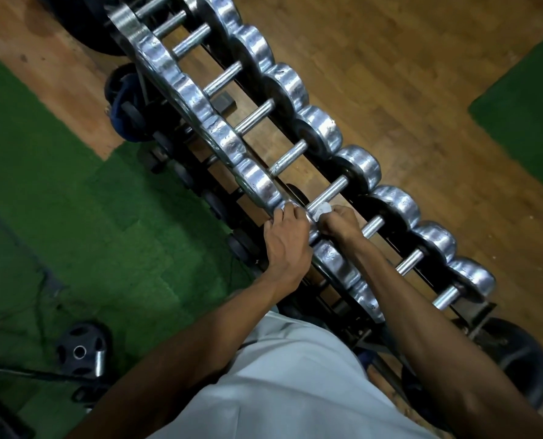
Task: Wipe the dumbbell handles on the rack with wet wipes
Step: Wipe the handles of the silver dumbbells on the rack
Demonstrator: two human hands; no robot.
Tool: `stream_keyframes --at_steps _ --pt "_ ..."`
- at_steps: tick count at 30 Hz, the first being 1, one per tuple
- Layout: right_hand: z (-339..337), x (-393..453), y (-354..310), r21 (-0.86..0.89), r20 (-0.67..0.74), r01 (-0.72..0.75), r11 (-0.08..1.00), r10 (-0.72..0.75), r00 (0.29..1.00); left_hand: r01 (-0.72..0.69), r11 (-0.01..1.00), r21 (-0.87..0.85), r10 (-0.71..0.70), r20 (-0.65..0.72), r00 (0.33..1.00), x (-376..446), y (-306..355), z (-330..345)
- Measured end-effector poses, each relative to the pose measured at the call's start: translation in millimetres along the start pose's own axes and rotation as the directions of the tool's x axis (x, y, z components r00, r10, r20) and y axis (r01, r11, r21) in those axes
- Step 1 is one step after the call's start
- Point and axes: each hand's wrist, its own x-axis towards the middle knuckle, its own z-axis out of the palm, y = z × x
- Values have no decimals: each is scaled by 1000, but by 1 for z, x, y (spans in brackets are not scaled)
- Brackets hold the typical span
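Right hand [338, 221] curled round white wet wipe [322, 211] against dumbbell handle [327, 196]; left hand [287, 239] gripping near chrome head [290, 206]; gaps between neighbouring handles.

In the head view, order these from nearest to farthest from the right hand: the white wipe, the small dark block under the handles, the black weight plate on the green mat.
From the right hand:
1. White wipe, gripped in it at a handle.
2. Small dark block, up the rack, below the handles.
3. Black weight plate, down left on the green mat.
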Motion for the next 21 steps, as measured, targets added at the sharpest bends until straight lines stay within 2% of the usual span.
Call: stream_keyframes --at_steps 2,4,8,11,16,19,21 --pt "1 1 -9 255 19 -118 960 117 993 -3 1000 0 3 3 1000 0 -1 0" --pt "3 3 -12 383 47 -183 906 179 983 -7 1000 1 7 3 1000 0 -2 0" --pt "7 1 -17 533 187 -251 808 177 966 -24 1000 8 24 11 1000 0 -4 -2" --pt "8 3 -24 661 225 -288 693 183 957 -27 1000 13 27 25 999 1 -4 -2" --pt "15 5 -31 766 147 -270 583 250 957 -30 999 19 30 12 999 0 -5 -5" --pt "10 7 -31 834 137 -242 495 240 961 -30 999 15 29 13 999 0 -5 -6" --pt "7 8 -34 840 99 -211 500 241 966 -22 1000 15 22 15 1000 0 -5 -6"
